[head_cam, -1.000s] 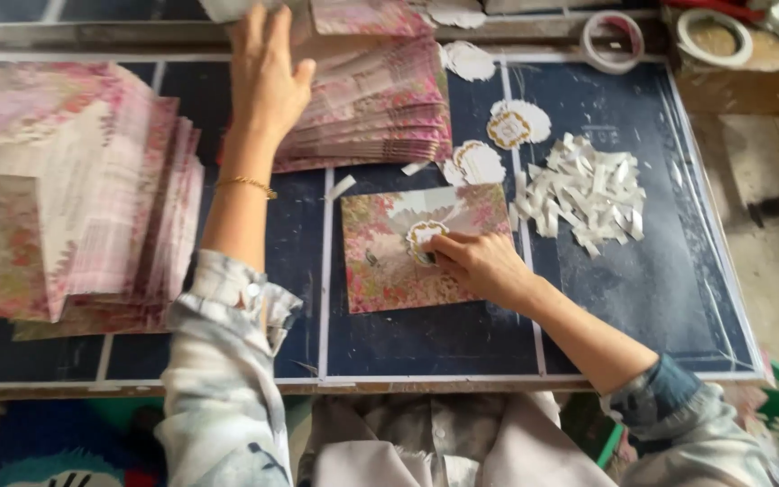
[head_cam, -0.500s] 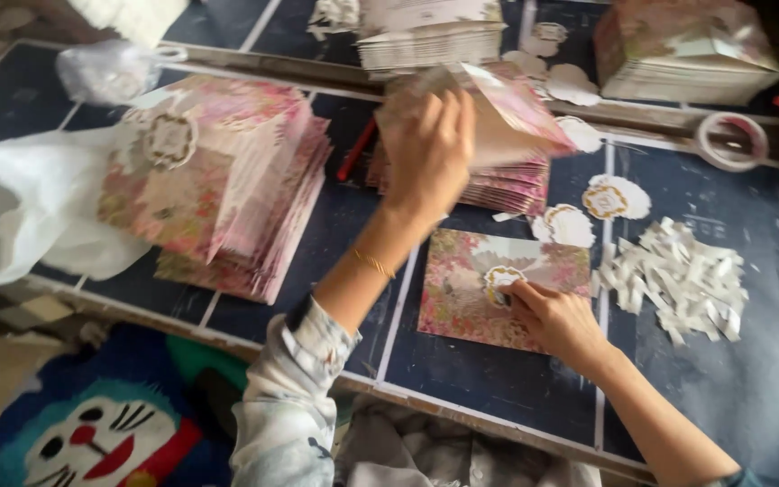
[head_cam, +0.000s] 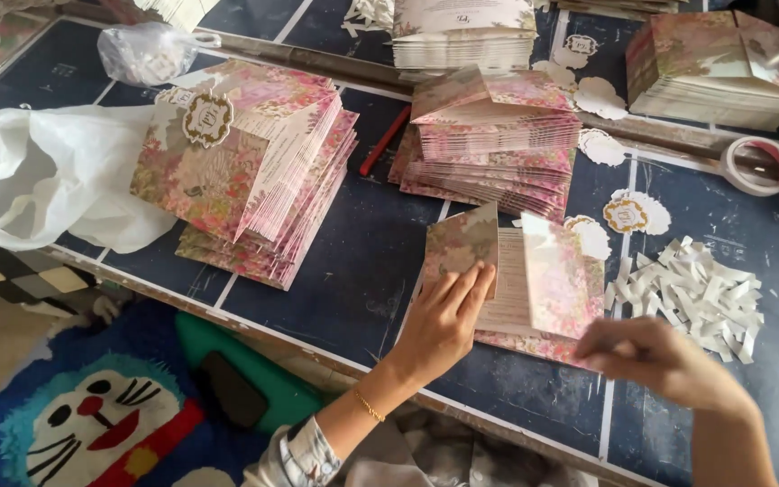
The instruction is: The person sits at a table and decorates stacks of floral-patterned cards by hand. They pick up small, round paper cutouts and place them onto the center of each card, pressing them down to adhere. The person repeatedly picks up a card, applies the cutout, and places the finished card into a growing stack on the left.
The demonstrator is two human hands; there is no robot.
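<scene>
Floral card (head_cam: 534,280) partly hidden | left hand (head_cam: 444,320) touching | right hand (head_cam: 655,361) blurred

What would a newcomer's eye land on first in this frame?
Probably the floral card standing half open at the middle of the dark table, with the left hand pressing its left flap and the right hand blurred at its lower right corner. Next come the tall stacks of pink cards to the left and behind, and the heap of white paper strips on the right.
</scene>
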